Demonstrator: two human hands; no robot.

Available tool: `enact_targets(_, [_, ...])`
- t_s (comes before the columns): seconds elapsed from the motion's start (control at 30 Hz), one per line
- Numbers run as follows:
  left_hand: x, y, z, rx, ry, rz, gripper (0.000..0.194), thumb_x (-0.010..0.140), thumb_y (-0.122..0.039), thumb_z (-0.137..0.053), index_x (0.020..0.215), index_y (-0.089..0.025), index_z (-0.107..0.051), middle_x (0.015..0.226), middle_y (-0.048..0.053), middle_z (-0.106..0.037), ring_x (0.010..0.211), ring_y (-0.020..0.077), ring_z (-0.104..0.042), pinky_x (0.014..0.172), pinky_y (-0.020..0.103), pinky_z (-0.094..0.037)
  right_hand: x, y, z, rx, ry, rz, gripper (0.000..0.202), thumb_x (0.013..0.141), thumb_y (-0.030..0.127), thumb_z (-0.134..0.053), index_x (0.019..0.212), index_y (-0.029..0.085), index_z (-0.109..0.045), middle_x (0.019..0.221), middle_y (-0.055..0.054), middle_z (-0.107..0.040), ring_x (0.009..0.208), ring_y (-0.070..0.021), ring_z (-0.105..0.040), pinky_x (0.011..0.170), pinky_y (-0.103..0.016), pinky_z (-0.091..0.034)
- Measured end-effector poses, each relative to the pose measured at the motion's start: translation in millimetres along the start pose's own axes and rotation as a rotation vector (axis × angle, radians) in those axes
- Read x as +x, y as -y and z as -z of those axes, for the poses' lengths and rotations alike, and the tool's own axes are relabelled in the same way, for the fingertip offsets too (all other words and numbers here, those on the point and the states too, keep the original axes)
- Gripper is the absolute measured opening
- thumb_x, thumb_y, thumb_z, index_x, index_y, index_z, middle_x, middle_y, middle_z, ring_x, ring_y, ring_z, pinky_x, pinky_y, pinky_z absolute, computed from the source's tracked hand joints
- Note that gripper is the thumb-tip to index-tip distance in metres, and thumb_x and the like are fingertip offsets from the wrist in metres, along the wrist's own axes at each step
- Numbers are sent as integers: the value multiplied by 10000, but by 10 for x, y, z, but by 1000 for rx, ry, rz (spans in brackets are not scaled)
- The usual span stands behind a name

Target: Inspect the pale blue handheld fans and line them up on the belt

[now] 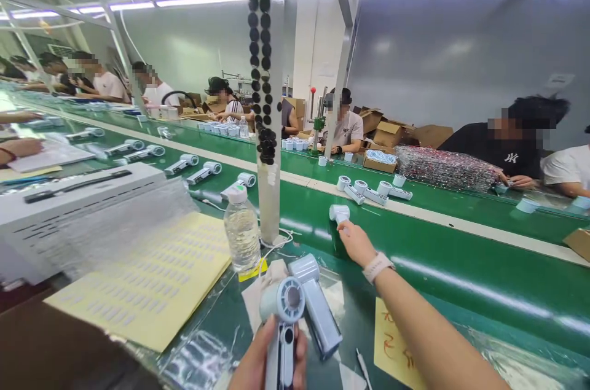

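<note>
My left hand (265, 353) is wrapped round the handle of a light blue handheld fan (289, 300), its round head facing up toward me. A second handheld fan (322, 316) lies on the bench just right of it, on some white paper. My right hand (357, 242) reaches out over the green conveyor belt (304, 221), fingers closed on another handheld fan (340, 212). That fan's head points away from me, and its handle is mostly hidden by my fingers.
A water bottle (241, 233) stands by a white post (270, 206). Yellow label sheets (152, 279) lie left, a pen (363, 369) and a yellow note (391, 341) near the front. More fans (375, 193) rest on the belt. Several co-workers sit opposite; a person's hand (23, 148) shows left.
</note>
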State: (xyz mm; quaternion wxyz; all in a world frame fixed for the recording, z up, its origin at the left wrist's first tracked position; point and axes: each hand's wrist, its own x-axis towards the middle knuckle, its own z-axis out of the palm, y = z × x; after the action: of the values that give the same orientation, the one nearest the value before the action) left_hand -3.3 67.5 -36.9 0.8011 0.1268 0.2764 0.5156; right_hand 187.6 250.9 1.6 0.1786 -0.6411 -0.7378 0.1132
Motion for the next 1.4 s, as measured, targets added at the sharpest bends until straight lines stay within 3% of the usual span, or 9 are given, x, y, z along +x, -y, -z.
enact_targets(0.1, [-25,9,-33,51,35,-34,423,773,-549,-723,832,-131,-699,824,52,-691,578,119,-600,561,254,-489,-613,-2,166,100,29,81,303,967,189,-362,1064,204,-648,1045,-59,-676,960,-204,-649,844,-337,-516])
enact_targets(0.23, [-50,25,-78,30,95,-46,636,695,-610,-752,1035,-73,-724,1212,187,-688,1130,293,-638,984,349,-501,-1642,206,129,268,-19,260,283,938,203,-414,1050,246,-671,1308,-90,-588,1206,-260,-558,990,-422,-470])
enact_targets(0.37, [-34,64,-5,28,201,-86,604,628,-649,-763,904,-113,-731,1105,151,-735,1212,331,-602,1074,420,-450,-2282,442,34,304,-81,319,311,929,197,-447,1150,259,-657,1444,-129,-506,1283,-316,-503,1018,-514,-441])
enact_targets(0.47, [-31,73,67,-3,180,-99,544,607,-655,-772,787,-147,-703,894,92,-763,1078,322,-681,1033,445,-484,-2341,425,27,311,10,152,372,953,321,-458,1311,253,-531,1173,-115,-689,1014,-285,-656,843,-438,-520])
enact_targets(0.6, [-48,56,55,-30,185,-115,560,574,-677,-782,777,-164,-681,838,75,-760,1007,320,-708,967,451,-522,-2138,263,-22,61,-36,-181,165,924,292,-477,985,182,-583,847,-106,-663,798,-284,-634,666,-360,-451])
enact_targets(0.8, [-76,46,-3,-10,268,-82,610,596,-732,-736,760,-149,-662,947,127,-755,1055,340,-685,944,464,-527,-2191,278,-147,101,0,-119,134,901,165,-429,834,195,-541,850,-118,-638,834,-282,-623,711,-365,-445])
enact_targets(0.93, [-73,42,8,-18,238,-127,624,575,-748,-735,724,-150,-639,1006,124,-745,1013,312,-698,910,437,-547,-2491,403,-136,557,179,-126,229,948,361,-441,999,214,-609,729,-24,-660,651,-199,-629,616,-319,-490])
enact_targets(1.13, [-70,31,-33,-18,199,-170,629,545,-762,-737,660,-157,-605,981,106,-745,966,299,-710,863,422,-567,-2569,573,-189,1219,444,-299,360,728,457,-744,912,155,-678,595,9,-653,500,-149,-606,527,-303,-505])
enact_targets(1.4, [-98,27,-57,-49,137,-251,613,527,-744,-762,658,-167,-600,953,91,-740,995,318,-699,834,439,-578,-2545,791,-387,1235,142,-292,389,807,571,-668,830,196,-567,641,2,-655,520,-131,-613,414,-210,-424])
